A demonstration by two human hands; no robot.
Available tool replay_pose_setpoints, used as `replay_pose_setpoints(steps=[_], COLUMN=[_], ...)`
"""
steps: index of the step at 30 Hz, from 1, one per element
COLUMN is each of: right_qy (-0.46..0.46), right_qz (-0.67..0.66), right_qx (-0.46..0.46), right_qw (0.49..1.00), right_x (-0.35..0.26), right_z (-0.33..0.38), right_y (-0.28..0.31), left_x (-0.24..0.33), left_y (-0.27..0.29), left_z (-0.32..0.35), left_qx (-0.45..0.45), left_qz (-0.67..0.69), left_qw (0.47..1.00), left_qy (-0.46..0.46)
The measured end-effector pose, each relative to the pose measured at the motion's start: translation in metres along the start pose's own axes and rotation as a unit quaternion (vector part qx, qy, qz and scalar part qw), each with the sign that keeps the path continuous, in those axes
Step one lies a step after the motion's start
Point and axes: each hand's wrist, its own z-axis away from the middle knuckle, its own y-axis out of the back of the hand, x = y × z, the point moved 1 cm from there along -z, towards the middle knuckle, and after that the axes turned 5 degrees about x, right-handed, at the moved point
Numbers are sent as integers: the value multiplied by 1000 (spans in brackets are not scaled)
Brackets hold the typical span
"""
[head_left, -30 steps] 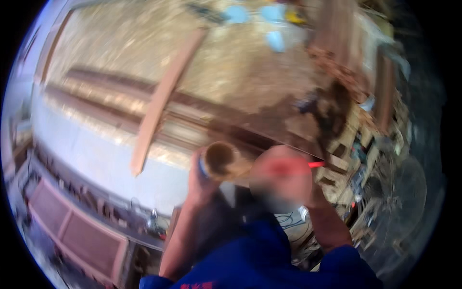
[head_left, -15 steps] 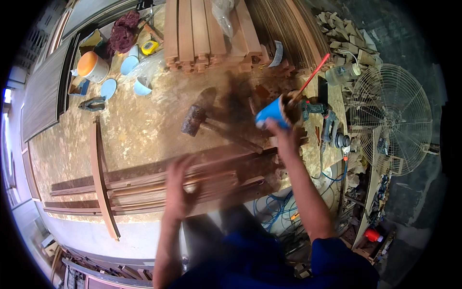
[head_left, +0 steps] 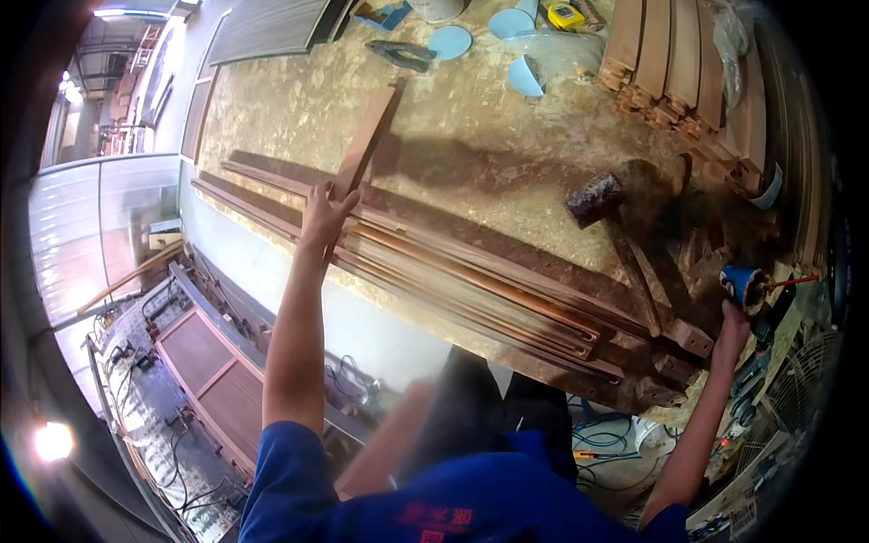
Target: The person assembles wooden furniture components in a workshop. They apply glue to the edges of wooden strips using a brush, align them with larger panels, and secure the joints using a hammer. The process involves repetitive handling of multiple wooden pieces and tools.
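Left hand (head_left: 326, 217) has thumb and fingers around the wooden strip (head_left: 369, 138), which pokes out past them; right hand (head_left: 735, 324) grips the blue cup (head_left: 738, 281), pretty sure, tiny there.

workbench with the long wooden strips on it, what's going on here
A person's left hand grips a flat reddish-brown wooden board crossing long brown wooden strips. Their right hand holds a blue cylindrical cup with a thin red stick jutting from it. A wooden-handled, dark-headed mallet lies untouched on the mottled tan workbench.
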Motion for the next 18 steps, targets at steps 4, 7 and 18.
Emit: replay_pose_setpoints(steps=[4,7,18], right_qy=[57,183,181], right_qz=[71,202,406], right_qx=[31,-98,-191], right_qw=[995,957,875], right_x=[-15,-31,-79], right_z=[99,137,157], right_y=[-38,-112,-249], left_x=[1,11,70], left_y=[-18,17,210], left_z=[-38,-32,84], left_qx=[-62,-50,59], left_qz=[-67,65,645], left_qw=[992,995,753], left_qy=[83,63,-114])
